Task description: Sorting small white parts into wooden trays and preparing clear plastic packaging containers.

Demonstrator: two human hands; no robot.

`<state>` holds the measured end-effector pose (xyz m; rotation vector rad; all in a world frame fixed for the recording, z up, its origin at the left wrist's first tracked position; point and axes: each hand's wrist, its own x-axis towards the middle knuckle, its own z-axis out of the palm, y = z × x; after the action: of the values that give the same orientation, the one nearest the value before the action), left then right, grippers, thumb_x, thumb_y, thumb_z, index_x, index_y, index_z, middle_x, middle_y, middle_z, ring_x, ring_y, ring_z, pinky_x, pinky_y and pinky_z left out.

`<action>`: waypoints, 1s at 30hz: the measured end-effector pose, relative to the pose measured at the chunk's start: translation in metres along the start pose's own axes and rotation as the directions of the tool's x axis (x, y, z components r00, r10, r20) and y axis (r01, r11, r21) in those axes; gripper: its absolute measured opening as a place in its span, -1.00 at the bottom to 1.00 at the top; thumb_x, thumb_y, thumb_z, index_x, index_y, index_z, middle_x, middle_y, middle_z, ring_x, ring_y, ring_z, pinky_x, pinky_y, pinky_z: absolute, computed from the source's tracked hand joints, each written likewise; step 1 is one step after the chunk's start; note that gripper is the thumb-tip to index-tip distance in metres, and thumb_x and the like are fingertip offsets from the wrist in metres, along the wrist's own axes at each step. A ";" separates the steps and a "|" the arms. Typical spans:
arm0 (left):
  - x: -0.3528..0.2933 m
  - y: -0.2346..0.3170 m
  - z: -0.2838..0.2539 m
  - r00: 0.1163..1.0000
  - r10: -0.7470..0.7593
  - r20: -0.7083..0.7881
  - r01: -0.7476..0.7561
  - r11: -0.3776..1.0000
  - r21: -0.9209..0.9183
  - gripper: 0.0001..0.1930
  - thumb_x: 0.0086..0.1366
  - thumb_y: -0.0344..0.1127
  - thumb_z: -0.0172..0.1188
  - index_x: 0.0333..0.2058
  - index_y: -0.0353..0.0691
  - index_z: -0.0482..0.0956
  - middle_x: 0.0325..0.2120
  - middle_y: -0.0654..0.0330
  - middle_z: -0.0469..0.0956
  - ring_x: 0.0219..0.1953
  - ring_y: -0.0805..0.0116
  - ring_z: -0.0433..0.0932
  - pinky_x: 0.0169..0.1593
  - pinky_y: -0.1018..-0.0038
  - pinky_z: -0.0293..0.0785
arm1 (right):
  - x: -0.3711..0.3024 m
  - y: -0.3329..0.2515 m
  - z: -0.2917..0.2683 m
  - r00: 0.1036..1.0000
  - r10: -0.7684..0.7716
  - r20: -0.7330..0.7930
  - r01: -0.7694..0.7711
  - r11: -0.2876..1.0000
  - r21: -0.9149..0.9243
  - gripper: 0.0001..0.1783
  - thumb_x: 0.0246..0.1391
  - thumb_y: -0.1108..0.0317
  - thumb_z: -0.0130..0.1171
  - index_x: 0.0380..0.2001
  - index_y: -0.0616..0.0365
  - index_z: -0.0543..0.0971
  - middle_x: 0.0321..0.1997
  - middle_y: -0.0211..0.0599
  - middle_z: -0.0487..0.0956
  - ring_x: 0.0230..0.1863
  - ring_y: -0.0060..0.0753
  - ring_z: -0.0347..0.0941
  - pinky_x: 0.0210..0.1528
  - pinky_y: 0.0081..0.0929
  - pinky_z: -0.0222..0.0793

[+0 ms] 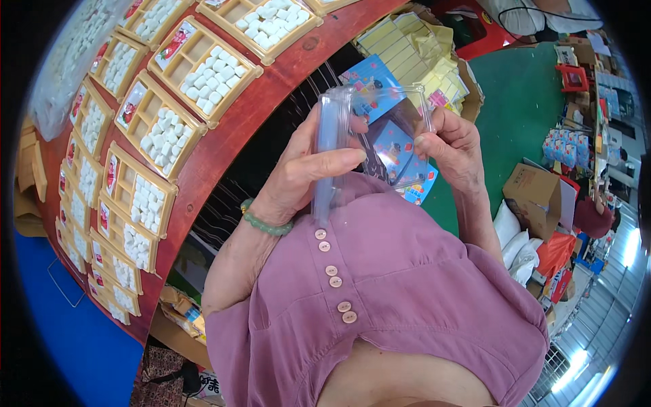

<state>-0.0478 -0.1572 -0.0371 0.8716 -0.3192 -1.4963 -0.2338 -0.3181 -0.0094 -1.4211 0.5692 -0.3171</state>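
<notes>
My left hand (305, 159), with a green bangle at its wrist, is closed round a stack of clear plastic covers (329, 136) held upright before my chest. The thumb lies across the near side of the stack. My right hand (451, 149) pinches the right edge of a single clear plastic cover (397, 152) between thumb and fingers. This cover is at the right side of the stack; whether it is fully apart from it I cannot tell. Blue printed packages (380, 81) show through and behind the clear plastic.
To the left, a red table (230, 129) bears rows of tan compartment trays (213, 78) filled with white pieces. A clear bag of white pieces (78, 54) lies at its far left. Beyond my hands stands a carton of yellow packets (413, 47). Cardboard boxes (536, 197) sit on the right.
</notes>
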 end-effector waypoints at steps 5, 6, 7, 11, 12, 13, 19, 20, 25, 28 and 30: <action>0.010 0.000 0.007 0.998 -0.055 -0.025 0.053 0.997 -0.063 -0.34 -0.01 -0.35 0.29 0.12 -0.26 0.31 -0.09 0.15 0.42 -0.10 0.39 0.46 -0.02 0.46 0.38 | 0.003 0.005 0.009 1.000 -0.010 -0.006 0.011 0.994 0.111 -0.87 0.10 0.45 0.23 -0.46 0.18 0.47 -0.48 -0.27 0.54 -0.47 -0.56 0.42 -0.40 -0.58 0.33; 0.011 0.000 0.007 0.998 -0.053 -0.023 0.052 0.997 -0.062 -0.34 -0.01 -0.35 0.29 0.12 -0.26 0.31 -0.09 0.15 0.42 -0.10 0.39 0.46 -0.02 0.46 0.38 | 0.003 0.007 0.011 0.999 0.030 0.022 -0.032 0.992 0.124 -0.87 0.11 0.44 0.22 -0.44 0.19 0.47 -0.46 -0.25 0.55 -0.46 -0.54 0.43 -0.39 -0.56 0.34; 0.011 -0.002 0.007 0.999 -0.042 -0.021 0.041 0.998 -0.040 -0.34 -0.02 -0.37 0.27 0.12 -0.26 0.31 -0.09 0.14 0.43 -0.09 0.38 0.46 -0.02 0.45 0.38 | 0.002 0.009 0.011 0.996 0.069 0.050 -0.075 0.988 0.135 -0.88 0.12 0.44 0.20 -0.43 0.19 0.47 -0.44 -0.23 0.55 -0.45 -0.52 0.45 -0.38 -0.54 0.36; 0.012 -0.008 0.001 0.999 0.019 -0.049 -0.020 1.000 -0.021 -0.35 -0.07 -0.43 0.19 0.10 -0.29 0.32 -0.11 0.15 0.44 -0.08 0.36 0.47 -0.02 0.45 0.38 | -0.001 0.000 0.004 0.997 0.059 0.043 -0.062 0.995 0.083 -0.93 0.13 0.49 0.16 -0.37 0.23 0.46 -0.33 -0.14 0.60 -0.35 -0.46 0.52 -0.28 -0.52 0.42; 0.014 -0.009 -0.001 0.999 0.023 -0.044 -0.024 0.999 -0.020 -0.35 -0.07 -0.43 0.19 0.10 -0.29 0.32 -0.11 0.15 0.44 -0.08 0.36 0.47 -0.02 0.45 0.38 | 0.000 -0.005 0.001 0.998 0.054 0.041 -0.057 0.995 0.078 -0.93 0.13 0.49 0.16 -0.37 0.23 0.46 -0.33 -0.14 0.60 -0.35 -0.46 0.52 -0.28 -0.52 0.42; 0.015 -0.009 -0.004 0.999 0.020 -0.040 -0.021 0.999 -0.025 -0.36 -0.06 -0.43 0.16 0.09 -0.31 0.32 -0.10 0.12 0.45 -0.07 0.32 0.48 -0.01 0.42 0.41 | 0.002 -0.013 -0.002 1.000 0.003 -0.030 -0.002 1.000 0.005 -0.94 0.11 0.54 0.17 -0.37 0.24 0.48 -0.32 -0.16 0.60 -0.33 -0.45 0.53 -0.27 -0.53 0.42; 0.022 -0.015 -0.007 0.999 -0.038 -0.024 0.027 0.938 -0.345 -0.53 0.16 -0.35 0.08 0.06 -0.41 0.37 -0.04 -0.04 0.49 -0.09 0.15 0.57 0.03 0.25 0.54 | 0.006 -0.033 0.006 0.921 -0.388 0.035 0.289 0.620 -0.730 -0.86 -0.09 0.65 0.25 -0.39 0.25 0.60 -0.29 -0.27 0.63 -0.27 -0.41 0.54 -0.29 -0.52 0.41; 0.024 -0.014 -0.006 0.998 -0.060 0.003 0.056 0.917 -0.394 -0.55 0.23 -0.29 0.09 0.05 -0.42 0.38 -0.07 -0.03 0.51 -0.13 0.18 0.59 -0.01 0.29 0.56 | 0.008 -0.030 0.008 0.837 -0.501 0.220 0.440 0.377 -0.815 -0.81 -0.15 0.64 0.26 -0.38 0.22 0.61 -0.28 -0.27 0.63 -0.26 -0.37 0.53 -0.28 -0.49 0.41; 0.018 -0.008 0.003 0.995 -0.087 0.048 0.099 0.868 -0.486 -0.61 0.30 -0.28 0.14 0.02 -0.42 0.42 -0.20 0.06 0.58 -0.22 0.31 0.62 -0.12 0.40 0.59 | 0.004 -0.006 0.021 0.715 -0.480 0.508 0.606 0.064 -0.793 -0.64 -0.32 0.53 0.27 -0.29 0.14 0.62 -0.12 -0.31 0.62 -0.15 -0.29 0.52 -0.16 -0.37 0.40; 0.022 -0.012 -0.008 0.993 -0.107 0.051 0.118 0.949 -0.294 -0.55 0.13 -0.46 0.19 0.04 -0.38 0.43 -0.18 0.08 0.57 -0.17 0.31 0.60 -0.08 0.40 0.56 | 0.005 -0.009 0.023 0.724 -0.412 0.553 0.630 0.070 -0.774 -0.61 -0.27 0.47 0.25 -0.22 0.14 0.61 -0.03 -0.30 0.58 -0.07 -0.31 0.50 -0.07 -0.33 0.36; 0.021 -0.015 -0.009 0.996 -0.053 0.073 0.071 0.958 -0.278 -0.52 0.10 -0.48 0.18 0.04 -0.38 0.42 -0.15 0.07 0.56 -0.14 0.29 0.59 -0.06 0.39 0.55 | 0.007 -0.009 0.021 0.713 -0.401 0.576 0.652 0.074 -0.755 -0.61 -0.24 0.46 0.23 -0.19 0.13 0.61 -0.01 -0.30 0.57 -0.05 -0.32 0.49 -0.04 -0.31 0.35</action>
<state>-0.0505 -0.1720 -0.0606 0.6115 -0.1227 -1.5848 -0.2150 -0.3055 -0.0011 -2.8640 -0.1217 -0.4204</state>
